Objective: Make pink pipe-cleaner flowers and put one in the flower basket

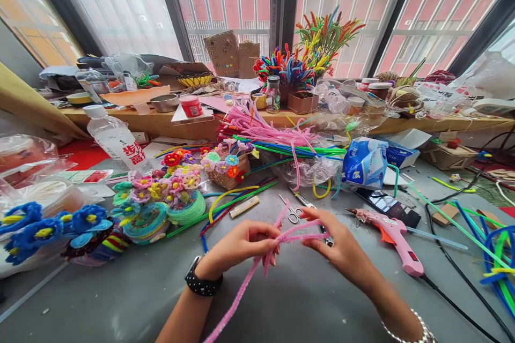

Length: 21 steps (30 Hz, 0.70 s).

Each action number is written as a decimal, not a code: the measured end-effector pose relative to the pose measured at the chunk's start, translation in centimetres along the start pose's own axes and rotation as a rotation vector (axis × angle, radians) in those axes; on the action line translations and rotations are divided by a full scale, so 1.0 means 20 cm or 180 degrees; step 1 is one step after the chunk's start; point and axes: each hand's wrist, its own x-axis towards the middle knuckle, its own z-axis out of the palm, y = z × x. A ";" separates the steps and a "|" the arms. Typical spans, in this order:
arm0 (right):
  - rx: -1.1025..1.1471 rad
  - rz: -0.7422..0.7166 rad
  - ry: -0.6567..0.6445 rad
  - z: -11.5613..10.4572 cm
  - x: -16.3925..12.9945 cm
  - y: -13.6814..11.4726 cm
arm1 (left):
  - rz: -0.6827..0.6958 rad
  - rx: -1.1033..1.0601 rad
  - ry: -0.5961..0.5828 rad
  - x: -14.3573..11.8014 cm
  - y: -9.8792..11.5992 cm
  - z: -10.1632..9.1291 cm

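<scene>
At six o'clock on the cluttered table [120, 289], left hand [237, 246] and right hand [338, 246] pinch a pink pipe cleaner [289, 233], barely bent, shaping mostly ahead; finished flowers [177, 182] wait at ten o'clock.

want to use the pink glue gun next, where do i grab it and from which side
Judging by its pose, grip the glue gun by its handle, the thick part angling toward you and right, coming from above with the right hand. The nozzle points left; the cord trails from the handle's end.

Bare grey table [132, 289] open in front and left of the hands, scissors [295, 208] just beyond them, glue gun [392, 236] and its cord [458, 300] blocking right, flower baskets [161, 209] crowding left, pipe-cleaner pile [273, 136] walling the back
</scene>
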 end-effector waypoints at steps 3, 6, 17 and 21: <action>0.1170 0.0625 0.0107 0.01 0.00 0.00 | 0.0095 -0.0292 0.0191 0.00 0.01 0.01; 0.1736 0.0697 -0.0205 0.07 0.00 -0.03 | 0.0017 -0.0257 0.0117 0.01 0.00 0.02; 0.1609 0.0587 -0.0005 0.09 0.00 -0.06 | 0.0117 0.0629 0.0151 0.04 -0.03 0.03; 0.1745 0.0724 0.0225 0.08 0.00 -0.03 | 0.0065 0.0362 -0.0001 0.02 -0.02 0.03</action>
